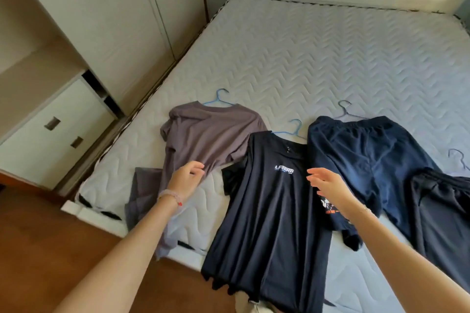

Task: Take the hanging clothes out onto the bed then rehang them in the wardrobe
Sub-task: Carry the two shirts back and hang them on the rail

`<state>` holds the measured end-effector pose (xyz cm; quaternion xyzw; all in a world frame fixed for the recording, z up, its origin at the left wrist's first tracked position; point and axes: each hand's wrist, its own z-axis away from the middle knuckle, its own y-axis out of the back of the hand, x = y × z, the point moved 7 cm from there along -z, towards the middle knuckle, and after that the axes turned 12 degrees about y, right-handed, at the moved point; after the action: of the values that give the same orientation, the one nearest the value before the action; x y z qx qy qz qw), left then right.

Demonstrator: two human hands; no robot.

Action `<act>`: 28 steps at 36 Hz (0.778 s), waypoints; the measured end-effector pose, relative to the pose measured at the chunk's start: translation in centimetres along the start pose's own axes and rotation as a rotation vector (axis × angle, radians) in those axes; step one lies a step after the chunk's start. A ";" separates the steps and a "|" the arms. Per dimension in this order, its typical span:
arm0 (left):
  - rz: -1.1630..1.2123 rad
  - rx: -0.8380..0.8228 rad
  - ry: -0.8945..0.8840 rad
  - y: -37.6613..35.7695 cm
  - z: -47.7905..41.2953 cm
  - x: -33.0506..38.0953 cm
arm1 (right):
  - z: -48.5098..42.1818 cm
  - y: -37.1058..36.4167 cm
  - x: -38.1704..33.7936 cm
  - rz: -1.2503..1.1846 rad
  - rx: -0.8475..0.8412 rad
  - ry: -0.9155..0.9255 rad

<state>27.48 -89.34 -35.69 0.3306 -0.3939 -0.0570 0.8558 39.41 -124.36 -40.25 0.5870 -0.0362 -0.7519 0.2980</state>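
— Pinching, is it? What has the left hand (187, 176) got?

— Its fingertips are curled together at the lower hem area of the brownish-grey short-sleeved T-shirt (203, 134); whether cloth is really caught between them, I cannot tell. A pale beaded bracelet (170, 195) sits on that wrist.

— And the right hand (326, 184)?

— Spread, fingers loose, holding nothing, at the right edge of the black T-shirt with small white chest lettering (269, 208).

— Where do the clothes lie?

— All on the white quilted mattress (318, 58), in a row near its foot edge. The grey shirt is leftmost on a light blue wire hanger (219, 100). The black shirt lies beside it and hangs over the mattress edge. Navy blue shorts with an elastic waistband (368, 157) come next, then a black garment (442, 211) at the far right. The pale wardrobe doors (101, 20) stand to the left.
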 end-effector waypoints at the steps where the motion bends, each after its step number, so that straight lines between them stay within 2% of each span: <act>1: -0.026 0.009 -0.012 0.1 -1.4 0.6 | -1.5 0.0 -0.2 0.012 0.008 0.005; 10: -0.207 -0.038 -0.066 -1.4 -17.1 4.8 | -16.1 -1.1 0.3 0.025 0.047 -0.034; 18: -0.418 -0.091 -0.003 -3.4 -31.7 3.8 | -26.8 -2.9 4.8 0.069 0.024 -0.138; 24: -0.560 -0.093 -0.022 -4.3 -41.0 2.6 | -32.6 -3.4 9.3 0.246 0.023 -0.175; 28: -0.583 -0.048 -0.050 -4.5 -47.3 2.4 | -35.6 -2.5 11.5 0.368 0.098 -0.154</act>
<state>63.50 -69.03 -59.21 0.4081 -0.3015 -0.3180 0.8009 69.04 -117.50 -62.17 0.5250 -0.2020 -0.7247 0.3980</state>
